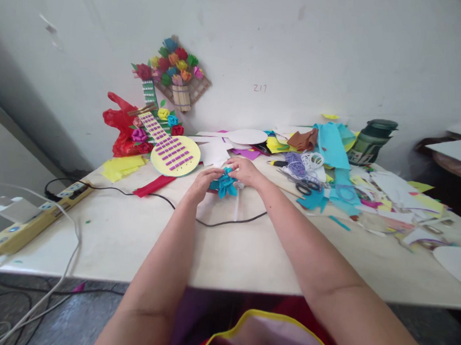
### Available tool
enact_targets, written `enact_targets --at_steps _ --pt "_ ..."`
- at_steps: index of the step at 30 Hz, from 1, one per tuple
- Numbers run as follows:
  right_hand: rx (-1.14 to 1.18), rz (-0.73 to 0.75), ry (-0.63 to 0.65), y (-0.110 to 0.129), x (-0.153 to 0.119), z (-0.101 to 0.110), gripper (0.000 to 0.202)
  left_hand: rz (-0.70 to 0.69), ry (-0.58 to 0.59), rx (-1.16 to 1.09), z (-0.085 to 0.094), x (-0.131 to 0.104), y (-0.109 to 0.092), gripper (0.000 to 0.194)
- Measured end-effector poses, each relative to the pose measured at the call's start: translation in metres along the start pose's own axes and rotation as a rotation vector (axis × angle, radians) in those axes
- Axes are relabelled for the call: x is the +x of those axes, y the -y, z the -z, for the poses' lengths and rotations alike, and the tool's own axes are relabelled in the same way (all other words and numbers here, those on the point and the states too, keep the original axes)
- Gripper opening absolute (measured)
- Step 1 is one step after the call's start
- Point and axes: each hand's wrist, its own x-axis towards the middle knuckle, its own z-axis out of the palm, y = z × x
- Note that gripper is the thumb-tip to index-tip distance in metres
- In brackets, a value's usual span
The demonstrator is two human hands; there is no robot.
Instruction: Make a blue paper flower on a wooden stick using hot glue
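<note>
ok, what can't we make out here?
All in the head view:
- Blue flower: far side turned away; part of the near side covered by the fingers of the left hand and right hand.
- White disc: cut off by the right edge.
- Print on the green bottle: too small and blurred to read.

Two hands [246, 172] on one blue flower [226, 187], there's one pair of scissors [302, 184], one bottle [372, 145], one power strip [37, 225], one plastic bag [127, 144]!
</note>
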Motion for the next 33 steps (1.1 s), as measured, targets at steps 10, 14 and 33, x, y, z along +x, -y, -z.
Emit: enact_targets --at_steps 10,14,33 --pt "0.022 -0.032 -0.054 -0.0007 -0.0016 0.0002 0.008 -0.020 0.011 0.004 -0.0012 -0.0018 -0.0028 0.047" --pt "-0.001 -0.048 -0.058 -0.0018 -0.0011 -0.0001 0.008 -0.015 0.004 -0.051 -0.0033 -0.0041 -0.0043 0.039" --pt "0.008 -0.001 -0.046 -0.0041 0.0018 -0.0032 0.009 0.035 0.052 -0.143 -0.0035 -0.0048 -0.0035 0.028"
